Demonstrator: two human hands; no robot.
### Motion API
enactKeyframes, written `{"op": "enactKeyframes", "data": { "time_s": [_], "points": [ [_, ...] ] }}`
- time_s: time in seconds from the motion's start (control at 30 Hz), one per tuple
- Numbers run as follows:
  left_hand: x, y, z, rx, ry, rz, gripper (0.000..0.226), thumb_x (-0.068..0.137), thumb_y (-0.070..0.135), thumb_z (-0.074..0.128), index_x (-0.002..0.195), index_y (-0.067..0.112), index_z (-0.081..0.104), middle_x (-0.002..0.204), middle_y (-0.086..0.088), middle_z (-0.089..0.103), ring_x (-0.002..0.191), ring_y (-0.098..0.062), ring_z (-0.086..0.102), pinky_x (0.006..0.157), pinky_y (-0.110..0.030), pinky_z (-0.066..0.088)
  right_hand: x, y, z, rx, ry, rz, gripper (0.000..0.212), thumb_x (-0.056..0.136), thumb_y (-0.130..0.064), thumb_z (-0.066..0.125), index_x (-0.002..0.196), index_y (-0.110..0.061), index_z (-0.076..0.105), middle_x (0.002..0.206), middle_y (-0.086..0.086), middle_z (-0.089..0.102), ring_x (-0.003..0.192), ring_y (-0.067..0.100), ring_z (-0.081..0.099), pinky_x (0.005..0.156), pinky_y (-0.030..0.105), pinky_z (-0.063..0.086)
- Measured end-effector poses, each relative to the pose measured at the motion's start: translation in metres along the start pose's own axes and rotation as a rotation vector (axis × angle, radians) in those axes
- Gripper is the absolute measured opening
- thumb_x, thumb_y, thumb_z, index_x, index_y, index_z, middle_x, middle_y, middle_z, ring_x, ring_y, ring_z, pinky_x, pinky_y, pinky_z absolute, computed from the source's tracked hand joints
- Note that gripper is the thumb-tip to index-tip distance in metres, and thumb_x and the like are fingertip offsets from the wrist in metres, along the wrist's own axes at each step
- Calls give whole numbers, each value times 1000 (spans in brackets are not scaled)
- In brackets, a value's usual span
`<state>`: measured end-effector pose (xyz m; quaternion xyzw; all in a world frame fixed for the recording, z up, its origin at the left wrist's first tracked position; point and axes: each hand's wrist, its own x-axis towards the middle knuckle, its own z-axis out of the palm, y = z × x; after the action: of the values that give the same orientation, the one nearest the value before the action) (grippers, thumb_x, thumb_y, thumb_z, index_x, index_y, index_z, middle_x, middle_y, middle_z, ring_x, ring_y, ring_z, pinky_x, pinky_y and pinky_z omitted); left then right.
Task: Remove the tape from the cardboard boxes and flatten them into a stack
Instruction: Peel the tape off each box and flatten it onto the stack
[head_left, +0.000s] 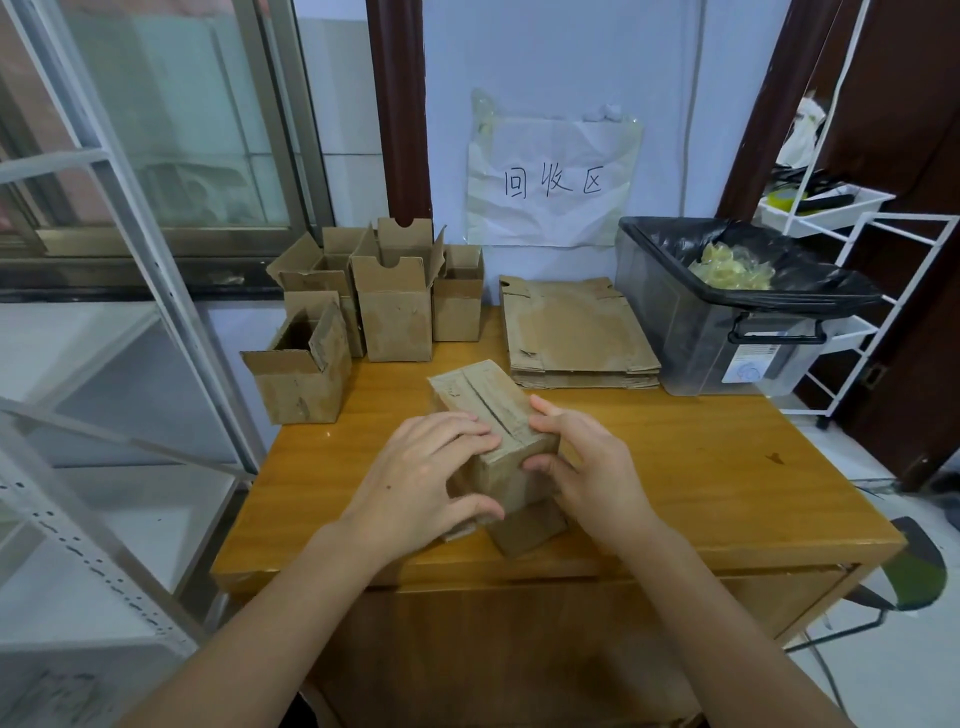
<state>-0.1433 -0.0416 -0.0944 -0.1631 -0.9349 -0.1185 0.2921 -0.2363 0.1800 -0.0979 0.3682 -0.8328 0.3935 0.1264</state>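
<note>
Worktop (701, 467): bare wood lies open at the frame's right-centre and along the near edge to either side of the held box (496, 421), which both hands grip at centre. Rear left blocked by a cluster of open upright boxes (363, 301); rear centre by a flattened cardboard stack (576, 338); rear right by a lined bin (727, 312). Off the worktop, a metal shelf frame (130, 260) closes the left side and a white wire rack (852, 260) the right.

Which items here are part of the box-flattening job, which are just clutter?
Job: held box in left hand and right hand; open boxes; flattened stack; bin of peeled tape.
Clutter: wall sign; white rack; metal shelving.
</note>
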Motion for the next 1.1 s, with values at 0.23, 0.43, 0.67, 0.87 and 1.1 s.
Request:
{"op": "enactKeyframes", "data": {
  "time_s": [0.23,0.43,0.67,0.87,1.1],
  "points": [
    [34,-6,3,63,-5,95,60,70,63,82,113,24,70,110,7,64,105,-13,54,92,-30,45,16,3,-9,-135,-94,23,58,104,0,44,150,-35,49,161,-11,37,148,6,24,118,24,23],
    [46,-9,12,6,-108,93,68,73,52,86,130,20,67,142,1,64,135,-16,56,117,-39,41,4,-2,-8,-7,-75,-45,54,99,5,43,143,-24,58,152,-19,43,150,-4,23,117,9,16],
    [40,-26,19,155,-14,274,54,88,47,72,131,13,70,137,-7,67,130,-22,62,113,-39,47,1,-5,9,114,30,33,55,95,10,44,133,-24,64,147,-24,49,149,0,28,121,32,31],
    [36,-26,29,176,157,314,43,97,44,66,123,11,74,131,-7,71,124,-22,67,104,-42,56,-2,-7,21,238,88,67,53,96,10,48,129,-28,62,147,-17,53,149,1,30,118,47,39],
    [40,-24,34,127,227,280,31,98,36,70,117,12,77,125,-6,74,119,-21,69,103,-41,56,-2,-9,11,236,-63,30,58,88,-8,69,139,-31,52,154,-18,44,153,2,19,115,42,44]
  ]
}}
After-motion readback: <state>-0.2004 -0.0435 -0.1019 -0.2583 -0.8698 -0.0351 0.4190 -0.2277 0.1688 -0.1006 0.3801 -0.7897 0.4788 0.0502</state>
